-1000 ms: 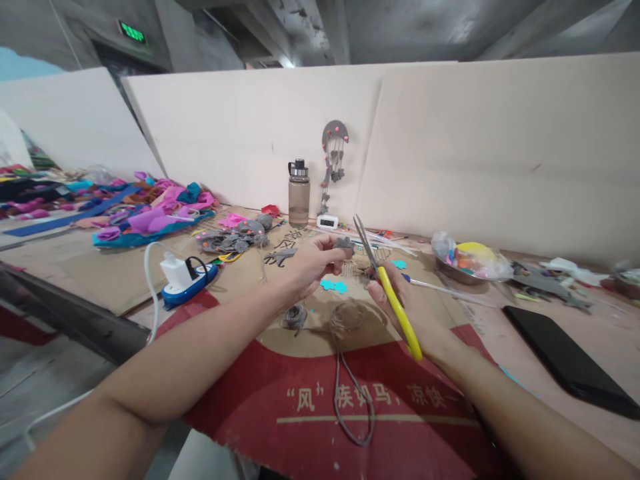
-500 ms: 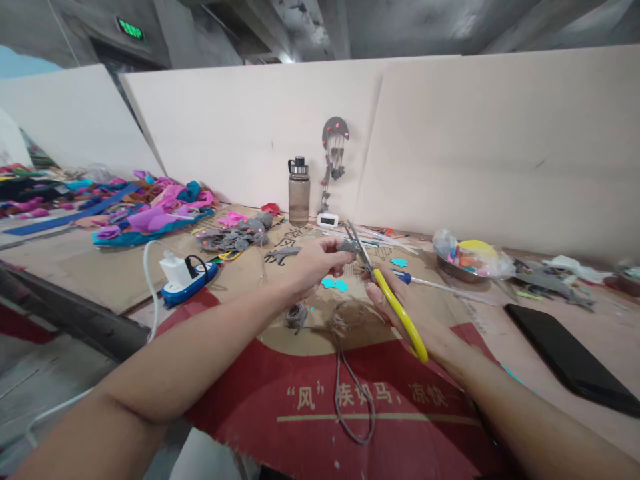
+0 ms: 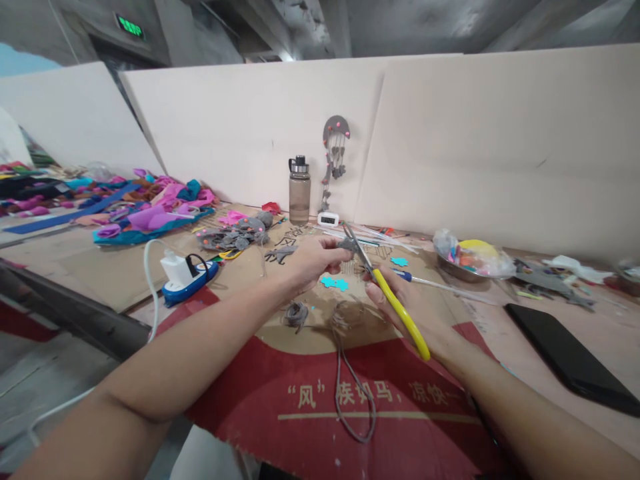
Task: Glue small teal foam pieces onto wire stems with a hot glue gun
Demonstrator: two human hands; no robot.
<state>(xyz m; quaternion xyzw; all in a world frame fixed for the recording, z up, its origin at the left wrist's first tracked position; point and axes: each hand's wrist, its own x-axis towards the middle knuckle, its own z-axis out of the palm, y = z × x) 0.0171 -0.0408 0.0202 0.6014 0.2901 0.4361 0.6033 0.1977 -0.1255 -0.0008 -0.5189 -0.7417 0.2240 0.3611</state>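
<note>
My left hand pinches a small grey felt piece between thumb and fingers. Wrapped round the yellow-handled scissors is my right hand. The scissor blades point up and away, lying at the right side of the felt piece. Turquoise flower-like cutouts lie on the cardboard below my hands. Nearer to me are a small coil of grey cord and a longer looped grey cord.
A bottle and a small white clock stand at the back. On the left are a power strip and colourful felt scraps. A metal bowl and a black phone are on the right.
The felt piece and my left fingers have shifted very slightly left, and the scissors have turned a little. Both hands keep their hold.
</note>
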